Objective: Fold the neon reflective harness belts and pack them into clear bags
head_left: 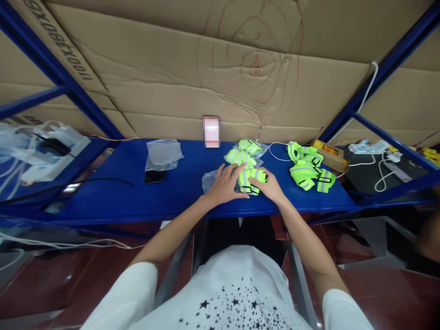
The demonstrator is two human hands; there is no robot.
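A folded neon-yellow reflective strap (245,179) with grey stripes and black buckles is between my hands on the blue shelf. My right hand (271,187) grips its right side, with the thumb over the top. At the left side of the strap, my left hand (223,184) has its fingers spread and its thumb stretched out below, touching or nearly touching it. A clear plastic bag (208,180) shows partly from under my left hand. Just beyond my hands lie more yellow straps in clear bags (245,153).
Loose yellow straps (305,167) lie at the right, beside an open cardboard box (330,156). Clear bags (164,153) overlap a black phone (154,176) at the left. A lit phone (211,131) leans on the cardboard wall (165,91). Blue posts (85,110) and cables flank the shelf (103,192).
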